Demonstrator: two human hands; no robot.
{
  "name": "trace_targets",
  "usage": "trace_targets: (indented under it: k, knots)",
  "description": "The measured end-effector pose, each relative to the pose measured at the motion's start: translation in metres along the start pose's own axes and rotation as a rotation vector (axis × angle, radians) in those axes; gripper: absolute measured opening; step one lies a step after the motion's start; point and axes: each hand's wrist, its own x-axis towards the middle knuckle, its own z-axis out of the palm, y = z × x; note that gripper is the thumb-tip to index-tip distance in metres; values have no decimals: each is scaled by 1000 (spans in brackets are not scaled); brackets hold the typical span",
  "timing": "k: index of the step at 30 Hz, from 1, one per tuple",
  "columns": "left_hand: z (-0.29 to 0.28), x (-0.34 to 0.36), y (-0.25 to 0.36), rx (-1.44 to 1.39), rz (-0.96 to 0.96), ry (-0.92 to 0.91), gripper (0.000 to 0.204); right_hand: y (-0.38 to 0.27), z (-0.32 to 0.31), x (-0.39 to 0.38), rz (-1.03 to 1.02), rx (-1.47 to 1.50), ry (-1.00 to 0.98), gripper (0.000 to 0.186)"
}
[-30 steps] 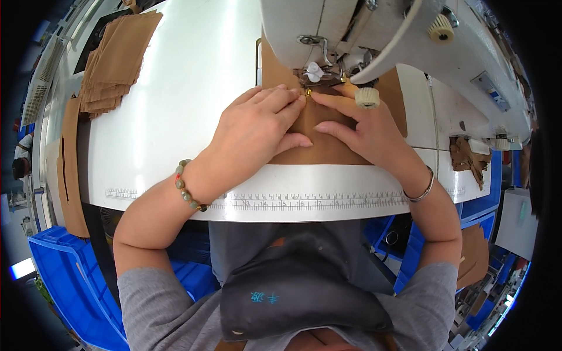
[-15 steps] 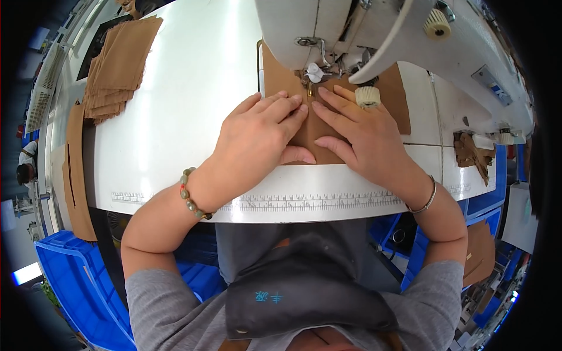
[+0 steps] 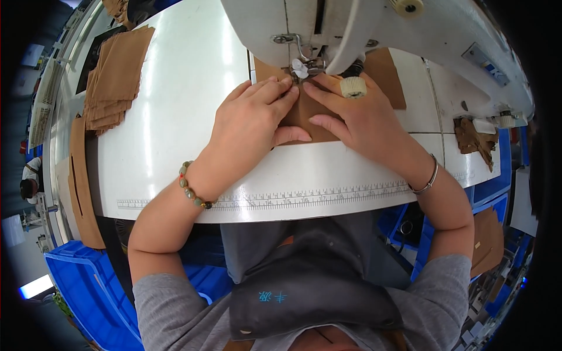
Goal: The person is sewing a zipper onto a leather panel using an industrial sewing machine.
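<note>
A brown fabric piece (image 3: 389, 76) lies under the needle area of a white sewing machine (image 3: 269, 23). My left hand (image 3: 252, 120) rests on the fabric just left of the presser foot (image 3: 313, 67), fingertips close to it, thumb pointing right along the near edge. My right hand (image 3: 360, 120) lies on the fabric to the right, index fingertip beside the foot and thumb apart below; some fingers are partly hidden behind the machine's cream knob (image 3: 353, 87). Both hands are open, pressing flat without gripping. What sits directly under the foot is too small to make out.
A stack of brown pieces (image 3: 117, 70) sits at back left of the white table (image 3: 175, 93), beside a long brown strip (image 3: 85, 184). Crumpled brown scraps (image 3: 471, 140) lie at right. Blue bins (image 3: 85, 281) stand below. A co-worker (image 3: 30, 175) is at far left.
Both hands and the fabric have moved away from my body, toward the machine, so the fabric's near edge now lies farther from the table's front edge. The view has shifted slightly.
</note>
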Motion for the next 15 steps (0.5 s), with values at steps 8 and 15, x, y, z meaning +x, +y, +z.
trace_targets:
  k: [8, 15]
  knots:
    - [0, 1, -1, -33, -40, -67, 71, -1, -1, 1, -16, -1, 4, 44]
    - [-2, 2, 1, -29, -28, -67, 70, 1, -1, 0, -11, 17, -8, 44]
